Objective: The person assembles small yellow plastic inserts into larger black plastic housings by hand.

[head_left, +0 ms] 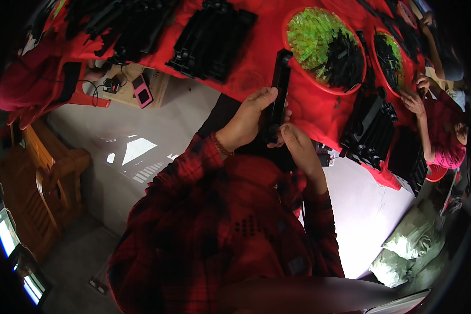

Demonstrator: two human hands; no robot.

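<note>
Strip [281, 86]: black, in both hands, at the near edge of the table [246, 78], left of the basin [339, 93].
Left hand [248, 116]: wrapped round its middle; firm, steady hold serves best.
Right hand [300, 149]: pinching its near end; work gently, without twisting.

Left hand [250, 116] partly hidden behind black bar [281, 83]

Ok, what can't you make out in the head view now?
All in the head view:
Black bar, underside: facing away.
Left hand, some finger parts: behind the bar.
Larger red bowl, bottom: under green pieces and black pieces.
Upper-left black pile, far end: cut by upper edge.
</note>
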